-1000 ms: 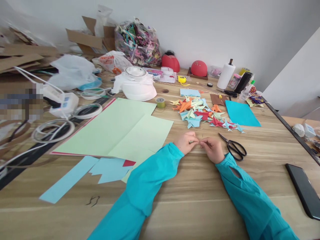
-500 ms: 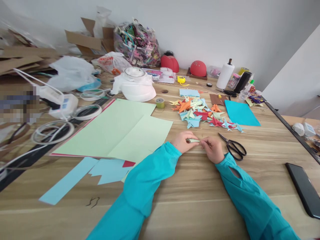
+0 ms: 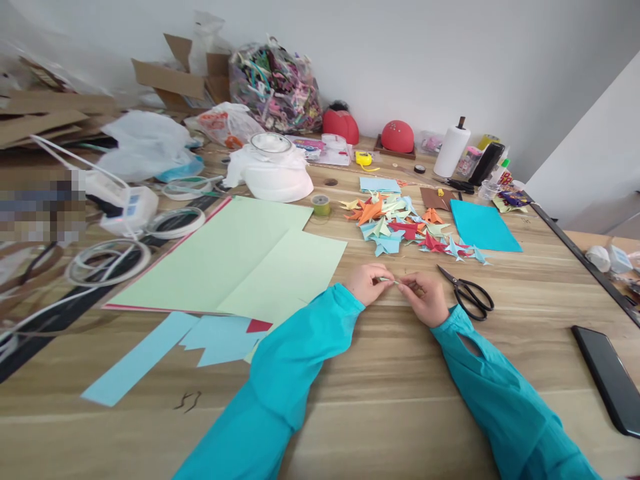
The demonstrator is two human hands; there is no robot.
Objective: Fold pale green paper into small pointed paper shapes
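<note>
Between my two hands is a small piece of folded light green paper [image 3: 389,280], mostly covered by the fingers. My left hand [image 3: 367,283] pinches its left end, and my right hand [image 3: 424,295] pinches the right end. Just beyond the hands lies a heap of folded paper cranes [image 3: 395,223] in orange, red, blue and green. Black-handled scissors [image 3: 470,293] rest close to the right of my right hand. Large light green paper sheets [image 3: 240,260] lie to the left of my left hand, with light blue paper pieces [image 3: 140,360] in front of them.
A thread spool [image 3: 321,205] stands behind the hands. Bright blue paper [image 3: 485,225] lies at the right, and a phone [image 3: 607,380] near the right edge. Coiled white cables [image 3: 107,263] and a power strip [image 3: 131,210] are at the left. Red pincushions [image 3: 397,137] sit at the back.
The folded green paper has turned in my fingers and now shows as a thinner strip. My fingers have shifted slightly around it; both hands stay in the same spot.
</note>
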